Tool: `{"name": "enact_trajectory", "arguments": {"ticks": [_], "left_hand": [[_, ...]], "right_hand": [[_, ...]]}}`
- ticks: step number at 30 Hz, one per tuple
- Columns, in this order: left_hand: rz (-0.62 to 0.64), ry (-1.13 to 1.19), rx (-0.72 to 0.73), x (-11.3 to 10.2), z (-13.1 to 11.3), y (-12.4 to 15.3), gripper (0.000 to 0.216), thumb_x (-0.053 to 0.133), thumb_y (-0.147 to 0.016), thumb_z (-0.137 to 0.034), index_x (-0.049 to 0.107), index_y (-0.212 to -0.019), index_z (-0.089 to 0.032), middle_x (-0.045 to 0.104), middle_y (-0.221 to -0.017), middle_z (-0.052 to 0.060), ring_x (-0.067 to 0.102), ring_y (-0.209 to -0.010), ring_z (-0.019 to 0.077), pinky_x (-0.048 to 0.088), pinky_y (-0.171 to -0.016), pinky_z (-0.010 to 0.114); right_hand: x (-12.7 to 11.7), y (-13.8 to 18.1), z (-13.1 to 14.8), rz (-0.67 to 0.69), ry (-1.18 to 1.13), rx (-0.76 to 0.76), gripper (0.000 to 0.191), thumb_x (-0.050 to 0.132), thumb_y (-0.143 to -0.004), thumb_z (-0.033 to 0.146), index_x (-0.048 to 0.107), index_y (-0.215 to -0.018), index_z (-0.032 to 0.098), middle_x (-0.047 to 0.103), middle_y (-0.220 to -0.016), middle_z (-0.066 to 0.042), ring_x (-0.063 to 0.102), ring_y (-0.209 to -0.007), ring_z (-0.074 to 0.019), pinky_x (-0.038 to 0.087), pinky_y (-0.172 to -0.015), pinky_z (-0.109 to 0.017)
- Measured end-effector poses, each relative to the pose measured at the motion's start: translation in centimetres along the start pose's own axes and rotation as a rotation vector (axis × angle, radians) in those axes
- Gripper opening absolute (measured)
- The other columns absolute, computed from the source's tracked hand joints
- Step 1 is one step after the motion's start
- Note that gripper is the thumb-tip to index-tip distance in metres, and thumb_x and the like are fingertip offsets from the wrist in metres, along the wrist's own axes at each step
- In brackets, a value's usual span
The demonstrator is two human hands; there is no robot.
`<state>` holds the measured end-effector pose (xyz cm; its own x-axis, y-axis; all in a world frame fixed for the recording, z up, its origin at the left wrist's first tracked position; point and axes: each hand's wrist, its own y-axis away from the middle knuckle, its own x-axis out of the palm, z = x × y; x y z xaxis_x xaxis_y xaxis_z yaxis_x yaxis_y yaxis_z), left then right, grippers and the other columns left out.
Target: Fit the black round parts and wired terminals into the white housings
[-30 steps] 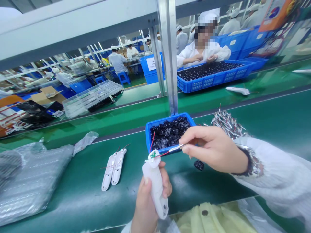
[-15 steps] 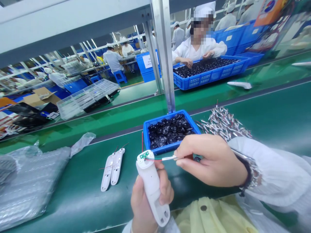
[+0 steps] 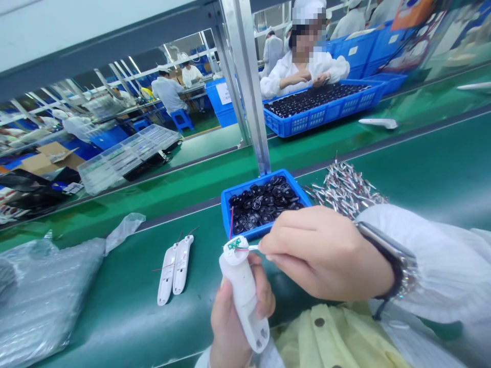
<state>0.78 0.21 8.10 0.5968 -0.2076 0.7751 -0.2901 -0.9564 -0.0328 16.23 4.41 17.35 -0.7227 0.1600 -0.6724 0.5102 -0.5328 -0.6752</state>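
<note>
The right hand's grip (image 3: 326, 253) is almost closed, its thumb and fingertips pinching a thin wire with a silver metal tip (image 3: 253, 248). That wire runs to a small green circuit board (image 3: 233, 244) on top of a white plastic handle-shaped housing (image 3: 241, 296). The left hand (image 3: 238, 319) is wrapped firmly around the slightly tilted housing, at seven o'clock from the right hand. From the housing, a blue plastic tray of round black parts (image 3: 295, 189) sits at twelve o'clock on the green worktop (image 3: 115, 327), silvery crimped wires (image 3: 345, 189) lie heaped at two o'clock, and two white housings (image 3: 182, 266) lie at ten o'clock.
</note>
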Motion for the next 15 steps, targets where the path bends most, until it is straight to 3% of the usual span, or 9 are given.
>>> {"name": "enact_trajectory", "arguments": {"ticks": [3,5,9,11,15], "left_hand": [[0.003,0.015,-0.062,0.0,0.7,-0.2,0.048,0.038,-0.084,-0.049,0.063,-0.069,-0.011,0.040,-0.047,0.000,0.032,-0.039,0.0081,0.026,-0.041,0.022],[0.007,0.062,-0.131,-0.2,1.1,-0.3,0.052,0.036,-0.085,-0.049,0.061,-0.062,-0.010,0.036,-0.046,-0.001,0.031,-0.039,0.0072,0.025,-0.041,0.021],[0.048,0.137,-0.227,-1.0,1.6,0.1,0.054,0.037,-0.084,-0.052,0.062,-0.064,-0.008,0.035,-0.045,-0.002,0.030,-0.038,0.0060,0.024,-0.040,0.020],[0.046,0.150,-0.238,-1.5,1.6,0.2,0.055,0.037,-0.085,-0.052,0.063,-0.065,-0.008,0.037,-0.046,-0.001,0.032,-0.039,0.0061,0.028,-0.041,0.020],[-0.003,0.154,-0.232,-2.7,1.5,0.0,0.042,0.039,-0.086,-0.047,0.065,-0.095,-0.015,0.049,-0.057,0.000,0.031,-0.038,0.0048,0.032,-0.040,0.019]], "right_hand": [[1.7,0.2,-0.7,0.014,-0.002,-0.040,0.021,0.046,-0.082,0.011,0.066,-0.080,0.013,0.061,-0.070,-0.003,0.054,-0.063,-0.0106,0.040,-0.056,-0.022],[3.3,0.6,-1.3,0.012,0.006,-0.063,0.022,0.044,-0.083,0.012,0.066,-0.084,0.014,0.061,-0.071,-0.003,0.053,-0.063,-0.0102,0.040,-0.056,-0.021],[5.7,2.0,-2.3,0.003,0.087,-0.046,0.022,0.044,-0.085,0.020,0.065,-0.093,0.020,0.058,-0.076,-0.003,0.050,-0.063,-0.0107,0.039,-0.057,-0.022],[6.2,2.9,-2.5,0.106,0.080,-0.019,0.028,0.046,-0.084,0.024,0.060,-0.108,0.023,0.058,-0.091,-0.006,0.052,-0.073,-0.0144,0.042,-0.062,-0.026],[5.9,3.6,-4.6,0.320,-0.125,0.037,0.049,0.045,-0.083,0.026,0.041,-0.132,0.018,0.051,-0.113,-0.011,0.051,-0.093,-0.0177,0.045,-0.080,-0.032]]}}
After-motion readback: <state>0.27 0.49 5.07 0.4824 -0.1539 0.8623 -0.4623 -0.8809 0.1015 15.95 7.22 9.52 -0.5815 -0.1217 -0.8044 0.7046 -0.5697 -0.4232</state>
